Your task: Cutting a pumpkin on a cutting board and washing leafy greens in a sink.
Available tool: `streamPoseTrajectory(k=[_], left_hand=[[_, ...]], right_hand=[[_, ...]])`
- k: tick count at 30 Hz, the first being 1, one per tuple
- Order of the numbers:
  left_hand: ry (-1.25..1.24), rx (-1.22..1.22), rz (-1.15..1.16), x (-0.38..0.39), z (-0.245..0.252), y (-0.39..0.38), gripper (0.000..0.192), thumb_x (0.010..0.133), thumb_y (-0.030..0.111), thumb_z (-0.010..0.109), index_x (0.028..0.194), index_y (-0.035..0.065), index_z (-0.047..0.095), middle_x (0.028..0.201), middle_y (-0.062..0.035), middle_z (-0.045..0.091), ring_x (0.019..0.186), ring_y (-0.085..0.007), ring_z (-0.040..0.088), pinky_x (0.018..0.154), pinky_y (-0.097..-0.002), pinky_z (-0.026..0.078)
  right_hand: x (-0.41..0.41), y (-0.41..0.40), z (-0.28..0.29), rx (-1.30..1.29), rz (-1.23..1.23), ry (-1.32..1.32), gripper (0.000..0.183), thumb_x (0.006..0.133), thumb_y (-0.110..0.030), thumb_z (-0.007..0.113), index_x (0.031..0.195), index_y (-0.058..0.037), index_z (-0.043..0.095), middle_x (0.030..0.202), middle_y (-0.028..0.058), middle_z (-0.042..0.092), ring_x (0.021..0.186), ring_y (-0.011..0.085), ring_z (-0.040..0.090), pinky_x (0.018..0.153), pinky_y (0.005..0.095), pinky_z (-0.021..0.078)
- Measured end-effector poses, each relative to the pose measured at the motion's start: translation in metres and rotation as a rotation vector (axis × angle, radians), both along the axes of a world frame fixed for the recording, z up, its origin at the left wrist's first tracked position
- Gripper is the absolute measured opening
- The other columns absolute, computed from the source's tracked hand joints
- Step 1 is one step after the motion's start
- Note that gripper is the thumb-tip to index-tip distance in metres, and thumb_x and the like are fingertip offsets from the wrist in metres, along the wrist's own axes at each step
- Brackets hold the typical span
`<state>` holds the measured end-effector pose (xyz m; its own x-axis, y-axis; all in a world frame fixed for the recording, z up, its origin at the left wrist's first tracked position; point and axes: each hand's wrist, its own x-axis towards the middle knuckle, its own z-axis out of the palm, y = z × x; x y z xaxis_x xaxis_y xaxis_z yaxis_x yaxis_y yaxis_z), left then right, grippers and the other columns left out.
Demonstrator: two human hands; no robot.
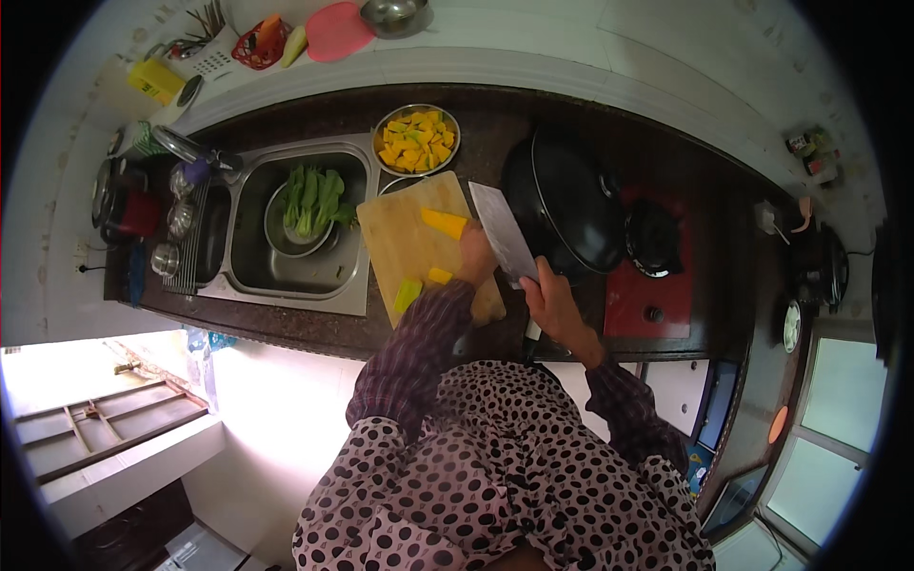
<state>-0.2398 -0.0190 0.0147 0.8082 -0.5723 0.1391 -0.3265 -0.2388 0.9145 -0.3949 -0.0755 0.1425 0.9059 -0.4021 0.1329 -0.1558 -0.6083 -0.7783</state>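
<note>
My right hand (555,303) grips a cleaver (502,230), its broad blade raised beside the right edge of a wooden cutting board (400,250). On the board, my left hand (478,255) holds down a long orange pumpkin piece (444,222); its fingers are partly hidden. A small orange piece (440,275) lies near my left wrist, and a green-skinned piece (408,295) rests close to the board's near left edge. Behind the board stands a metal bowl (457,131) filled with cut pumpkin chunks (418,141).
Left of the board is a steel sink (350,250) holding leafy greens (310,200) in a metal bowl (275,239). A lidded black wok (578,207) stands close right of the cleaver, beside a red cooktop (646,321). A faucet (193,148) rises behind the sink.
</note>
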Motion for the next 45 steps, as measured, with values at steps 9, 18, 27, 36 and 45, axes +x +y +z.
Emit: streamPoseTrajectory(k=[9,18,27,36,45], left_hand=[[-0.21,0.354,-0.214,0.039,0.031,0.097,0.028,0.061,0.005,0.067,0.089,0.0025,0.065,0.089,-0.0153,0.063,0.082,-0.0317,0.06,0.072,-0.036,0.048],[-0.018,0.141,0.258,-0.002,0.043,0.182,0.026,0.07,0.01,0.068,0.096,0.003,0.064,0.092,-0.014,0.064,0.082,-0.0236,0.062,0.072,-0.032,0.048],[-0.484,0.095,0.134,-0.043,0.023,0.158,0.024,0.066,-0.002,0.066,0.088,0.0062,0.058,0.088,-0.0129,0.055,0.085,-0.0316,0.054,0.07,-0.0382,0.044],[-0.343,0.017,0.216,-0.048,0.009,0.159,0.023,0.07,-0.001,0.064,0.091,0.002,0.057,0.096,-0.0154,0.056,0.091,-0.0338,0.054,0.078,-0.0379,0.044],[-0.391,0.049,0.171,-0.046,0.012,0.155,0.024,0.07,-0.004,0.06,0.093,0.0009,0.055,0.097,-0.0164,0.055,0.091,-0.0354,0.052,0.078,-0.0404,0.042]], right_hand=[[-0.007,-0.001,-0.025,-0.04,0.059,0.021,0.031,0.085,-0.016,0.055,0.106,0.0053,0.045,0.07,0.0258,0.054,0.065,0.0438,0.052,0.057,0.0465,0.0391],[-0.007,0.001,-0.063,-0.04,0.421,0.344,0.021,0.083,-0.014,0.055,0.098,-0.0028,0.046,0.064,0.0246,0.054,0.063,0.0445,0.053,0.056,0.0491,0.041],[0.01,0.024,-0.056,-0.108,0.37,0.417,0.018,0.081,-0.011,0.053,0.094,-0.0018,0.043,0.064,0.0213,0.056,0.062,0.0423,0.056,0.055,0.0505,0.0425],[0.01,0.05,-0.03,-0.171,0.408,0.384,0.024,0.077,-0.003,0.048,0.099,0.0017,0.04,0.063,0.0186,0.056,0.059,0.0379,0.058,0.053,0.0463,0.0456],[0.015,0.057,-0.017,-0.227,0.429,0.41,0.023,0.074,0.0,0.052,0.094,0.0014,0.04,0.059,0.0167,0.057,0.056,0.0358,0.059,0.05,0.0438,0.047]])
